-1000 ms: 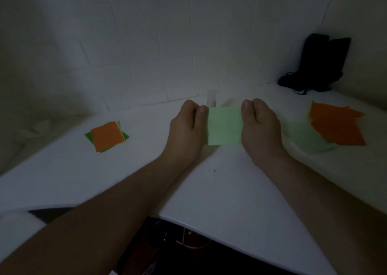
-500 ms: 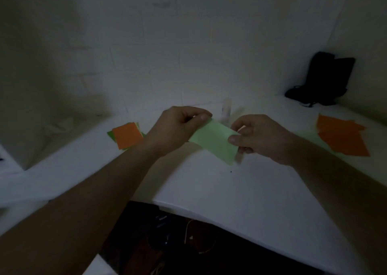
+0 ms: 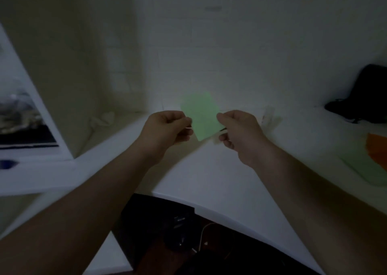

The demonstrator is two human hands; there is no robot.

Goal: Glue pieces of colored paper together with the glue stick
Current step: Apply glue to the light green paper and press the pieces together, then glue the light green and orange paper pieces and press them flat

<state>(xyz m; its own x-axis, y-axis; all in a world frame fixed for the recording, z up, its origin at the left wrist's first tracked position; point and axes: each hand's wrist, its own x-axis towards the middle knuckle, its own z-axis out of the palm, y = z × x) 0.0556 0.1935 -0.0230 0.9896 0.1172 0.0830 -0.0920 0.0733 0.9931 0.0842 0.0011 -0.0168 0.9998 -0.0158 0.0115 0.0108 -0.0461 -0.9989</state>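
Both hands, left hand [image 3: 167, 128] and right hand [image 3: 240, 131], hold green paper [image 3: 202, 115] at frame centre, fingers pinching opposite edges; judged pre-gluing; next requires glue stick

A pale mint-green paper square [image 3: 202, 115] shows plain, with no pattern. The table [image 3: 209, 176] beneath is white and unmarked. At the right edge lie bright orange paper [image 3: 377, 151] and a faded light-green sheet [image 3: 364, 168] (dim light dulls both). A black bag [image 3: 364, 94] sits in the far corner. The wall [image 3: 209, 44] is off-white with faint tile lines.
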